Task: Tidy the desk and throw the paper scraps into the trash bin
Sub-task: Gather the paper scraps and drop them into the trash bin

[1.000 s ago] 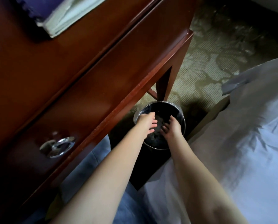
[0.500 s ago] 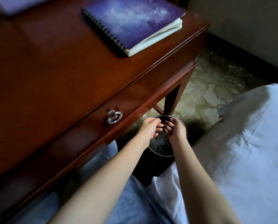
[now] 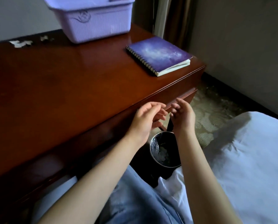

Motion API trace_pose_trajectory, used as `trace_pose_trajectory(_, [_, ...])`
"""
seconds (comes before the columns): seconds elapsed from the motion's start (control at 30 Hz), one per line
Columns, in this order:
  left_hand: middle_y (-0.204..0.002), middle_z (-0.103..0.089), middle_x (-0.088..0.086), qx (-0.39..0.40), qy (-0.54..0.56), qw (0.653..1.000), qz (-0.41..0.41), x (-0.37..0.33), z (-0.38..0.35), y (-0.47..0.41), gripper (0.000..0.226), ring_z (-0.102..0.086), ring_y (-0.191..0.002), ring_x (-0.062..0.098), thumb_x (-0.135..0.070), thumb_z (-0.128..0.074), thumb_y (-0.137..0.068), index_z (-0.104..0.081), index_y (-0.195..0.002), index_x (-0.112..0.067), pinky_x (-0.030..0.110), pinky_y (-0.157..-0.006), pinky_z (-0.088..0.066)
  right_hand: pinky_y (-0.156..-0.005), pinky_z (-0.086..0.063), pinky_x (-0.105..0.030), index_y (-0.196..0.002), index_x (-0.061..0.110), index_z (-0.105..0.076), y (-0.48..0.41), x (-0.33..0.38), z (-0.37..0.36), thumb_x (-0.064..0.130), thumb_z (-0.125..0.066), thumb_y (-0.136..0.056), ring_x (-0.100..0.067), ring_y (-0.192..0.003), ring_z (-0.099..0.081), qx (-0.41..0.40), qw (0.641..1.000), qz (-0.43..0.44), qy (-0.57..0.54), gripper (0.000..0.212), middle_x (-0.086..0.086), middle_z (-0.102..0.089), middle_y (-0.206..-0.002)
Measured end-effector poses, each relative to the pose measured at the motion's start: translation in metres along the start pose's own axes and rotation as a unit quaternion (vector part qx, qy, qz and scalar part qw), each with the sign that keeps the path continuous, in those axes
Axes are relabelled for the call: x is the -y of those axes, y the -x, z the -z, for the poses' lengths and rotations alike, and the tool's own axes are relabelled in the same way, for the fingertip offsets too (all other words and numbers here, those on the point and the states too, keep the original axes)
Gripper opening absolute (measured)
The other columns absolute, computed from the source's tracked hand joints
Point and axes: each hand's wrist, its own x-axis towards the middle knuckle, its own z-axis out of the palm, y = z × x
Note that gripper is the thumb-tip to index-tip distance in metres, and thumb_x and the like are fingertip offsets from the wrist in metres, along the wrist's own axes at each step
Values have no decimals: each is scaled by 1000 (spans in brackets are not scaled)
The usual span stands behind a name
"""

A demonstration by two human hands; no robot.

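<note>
A round black trash bin (image 3: 153,149) with a shiny rim stands on the floor beside the desk, pale paper scraps (image 3: 163,155) lying inside it. My left hand (image 3: 144,120) and my right hand (image 3: 183,117) hover above the bin at the desk's front edge, palms facing each other, fingers apart, nothing in them. More white paper scraps (image 3: 21,43) lie at the far left back of the dark red wooden desk (image 3: 62,88).
A lilac plastic basket (image 3: 93,18) stands at the back of the desk. A purple spiral notebook (image 3: 158,55) lies near the desk's right corner. A white bed (image 3: 248,159) is at the right, patterned carpet (image 3: 216,109) beyond the bin. My blue-clad lap fills the bottom.
Both hands have risen out of the bin to the height of the desk edge. The view has tilted up, bringing the basket and the scraps on the desk into sight.
</note>
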Motion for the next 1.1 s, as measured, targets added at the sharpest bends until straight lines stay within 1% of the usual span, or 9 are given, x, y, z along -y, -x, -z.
trace_pose_trajectory(0.13, [-65, -63, -6, 18, 18, 996, -82, -45, 10, 17, 23, -56, -57, 4, -11, -41, -97, -59, -84, -16, 17, -52, -41, -49, -35, -20, -89, 13, -62, 34, 24, -41, 14, -57, -86, -10, -48, -47, 66, 993, 95, 25, 6, 1, -58, -60])
trace_pose_trajectory(0.23, [-63, -64, -7, 2, 10, 992, -128, -75, 25, 24, 24, -56, -56, 3, -10, -41, -96, -59, -83, -17, 16, -50, -42, -50, -37, -20, -87, 11, -63, 58, 33, -75, 8, -53, -89, -12, -51, -49, 118, 981, 145, 49, 10, -2, -59, -62])
trace_pose_trajectory(0.37, [-60, -63, -8, -76, -8, 984, -158, -105, 61, 28, 25, -55, -53, 1, -9, -42, -95, -59, -79, -19, 16, -52, -41, -53, -40, -19, -82, 14, -62, 74, 26, -124, 6, -52, -90, -9, -51, -51, 172, 961, 168, 134, 15, 2, -59, -59])
trace_pose_trajectory(0.53, [-60, -63, -9, -192, -39, 965, -175, -134, 125, 31, 26, -56, -54, 1, -8, -44, -94, -59, -76, -20, 17, -55, -42, -50, -38, -16, -79, 15, -60, 80, -7, -184, 5, -52, -90, -8, -50, -50, 240, 936, 158, 201, 17, 0, -58, -62])
trace_pose_trajectory(0.67, [-72, -63, -4, -279, -72, 942, -173, -156, 180, 31, 25, -58, -67, 7, -8, -45, -93, -61, -77, -19, 21, -63, -44, -45, -39, -12, -74, 17, -59, 82, -36, -235, 6, -55, -88, -7, -48, -50, 272, 922, 133, 240, 19, -2, -58, -62])
trace_pose_trajectory(0.8, [-91, -67, 0, -353, -139, 909, -174, -176, 237, 26, 19, -63, -90, 13, -12, -48, -92, -64, -85, -18, 27, -78, -50, -50, -40, -16, -71, 19, -59, 73, -66, -288, 11, -57, -87, -11, -53, -52, 295, 899, 121, 300, 19, -2, -61, -65])
trace_pose_trajectory(0.97, [-121, -61, -1, -409, -345, 834, -137, -196, 307, 9, 27, -55, -116, 15, -22, -50, -93, -61, -117, -18, 27, -97, -43, -72, -49, -31, -75, 24, -63, 50, -100, -349, 17, -55, -81, -16, -75, -63, 298, 868, 137, 373, 12, 2, -67, -76])
trace_pose_trajectory(1.03, [-133, -55, 1, -405, -433, 798, -106, -202, 330, -2, 36, -48, -126, 19, -28, -51, -93, -55, -128, -17, 29, -100, -38, -78, -46, -29, -90, 22, -66, 42, -109, -368, 19, -56, -83, -16, -86, -61, 299, 845, 154, 415, 12, 2, -66, -90])
trace_pose_trajectory(1.1, [-143, -47, 2, -393, -502, 767, -75, -207, 350, -15, 45, -40, -134, 21, -34, -50, -93, -47, -136, -18, 32, -106, -34, -80, -42, -24, -110, 18, -64, 32, -117, -387, 20, -55, -86, -14, -93, -56, 294, 822, 167, 458, 25, 2, -64, -103])
